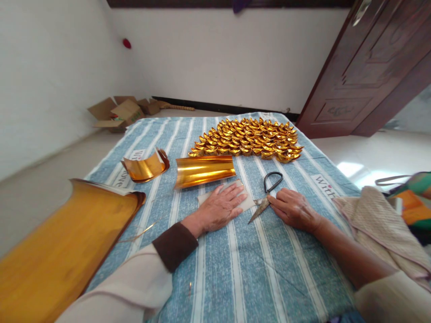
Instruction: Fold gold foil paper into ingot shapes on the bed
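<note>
1. The fingers of the right hand (296, 210) are curled in close together and closed on the scissors (263, 207), near the middle joint. One black loop pokes up past the fingers; how the hand holds the other loop, I cannot tell.
2. The fingers of the left hand (222, 206) are a little apart and lie flat on a pale sheet (248, 200), pressing it to the table.
3. The scissors are long and slanted: loop far away, points near the person and to the left. The blades look spread apart. One reaches the sheet's right end; I cannot tell if it goes over or under.
4. So the sheet is to the left of the right fingers, with the blades in between. Its long way runs side to side, its right end a bit farther off. The left hand is nearer: it is on top.
5. Just past the left hand is a shiny gold sheet (205, 172), bent up at the sides.
6. Farther out sit lots of little gold folded boats (249, 139), all on the blue striped cloth (215, 278).
</note>
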Action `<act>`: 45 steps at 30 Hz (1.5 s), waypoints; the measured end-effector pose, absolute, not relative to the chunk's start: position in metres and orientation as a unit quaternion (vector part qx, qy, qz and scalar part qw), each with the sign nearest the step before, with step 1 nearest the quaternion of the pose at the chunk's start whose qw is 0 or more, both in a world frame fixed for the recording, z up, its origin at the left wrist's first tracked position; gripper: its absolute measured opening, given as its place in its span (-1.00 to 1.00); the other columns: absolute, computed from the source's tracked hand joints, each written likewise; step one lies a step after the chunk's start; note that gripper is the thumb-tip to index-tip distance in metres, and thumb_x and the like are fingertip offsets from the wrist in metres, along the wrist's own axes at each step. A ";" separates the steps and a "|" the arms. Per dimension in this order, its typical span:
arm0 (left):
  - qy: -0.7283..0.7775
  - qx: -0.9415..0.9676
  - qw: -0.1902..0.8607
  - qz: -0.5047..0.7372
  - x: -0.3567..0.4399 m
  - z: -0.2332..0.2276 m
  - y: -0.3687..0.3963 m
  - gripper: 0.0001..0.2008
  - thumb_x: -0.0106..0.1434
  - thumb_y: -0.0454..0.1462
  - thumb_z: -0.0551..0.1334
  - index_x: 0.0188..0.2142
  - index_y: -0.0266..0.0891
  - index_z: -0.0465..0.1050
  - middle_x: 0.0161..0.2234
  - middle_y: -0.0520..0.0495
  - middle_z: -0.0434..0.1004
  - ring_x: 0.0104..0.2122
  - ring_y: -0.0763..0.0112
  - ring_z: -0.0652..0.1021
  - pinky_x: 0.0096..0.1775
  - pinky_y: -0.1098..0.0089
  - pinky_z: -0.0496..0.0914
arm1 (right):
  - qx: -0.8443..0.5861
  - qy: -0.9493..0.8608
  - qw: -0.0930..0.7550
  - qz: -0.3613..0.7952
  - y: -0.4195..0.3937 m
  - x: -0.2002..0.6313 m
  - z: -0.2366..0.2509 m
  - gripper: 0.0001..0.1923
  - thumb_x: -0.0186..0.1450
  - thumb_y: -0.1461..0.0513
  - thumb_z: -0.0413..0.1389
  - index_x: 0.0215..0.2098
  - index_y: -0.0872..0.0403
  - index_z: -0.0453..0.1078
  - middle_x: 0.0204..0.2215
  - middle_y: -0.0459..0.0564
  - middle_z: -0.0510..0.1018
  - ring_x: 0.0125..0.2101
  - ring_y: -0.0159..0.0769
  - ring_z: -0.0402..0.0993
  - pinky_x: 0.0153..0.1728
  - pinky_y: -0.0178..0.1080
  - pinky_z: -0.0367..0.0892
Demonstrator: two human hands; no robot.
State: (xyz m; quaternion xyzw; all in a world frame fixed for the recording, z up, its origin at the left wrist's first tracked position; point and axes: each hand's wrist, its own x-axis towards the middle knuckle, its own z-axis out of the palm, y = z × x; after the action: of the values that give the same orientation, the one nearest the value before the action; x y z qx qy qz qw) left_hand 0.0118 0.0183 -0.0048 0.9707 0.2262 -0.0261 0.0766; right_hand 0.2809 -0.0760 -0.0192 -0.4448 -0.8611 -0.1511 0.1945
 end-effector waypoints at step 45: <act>0.234 0.967 0.101 -0.010 0.016 -0.004 0.015 -0.52 0.45 -0.09 -0.13 0.30 -0.08 0.08 0.38 -0.03 -0.03 0.37 0.22 -0.06 0.26 0.03 -0.12 | -0.457 -0.860 0.181 -0.134 -0.098 0.270 -0.017 -0.76 0.41 0.31 -0.04 -0.20 0.17 0.48 -0.53 -0.04 0.37 -0.46 -0.30 0.28 -0.38 -0.23 0.19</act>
State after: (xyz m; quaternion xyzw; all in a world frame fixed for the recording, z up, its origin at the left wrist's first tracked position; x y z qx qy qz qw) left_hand 0.0158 0.0148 -0.0043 0.9669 0.2344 -0.0097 0.1006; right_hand 0.2699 -0.0977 -0.0166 -0.4574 -0.8603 -0.1338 0.1812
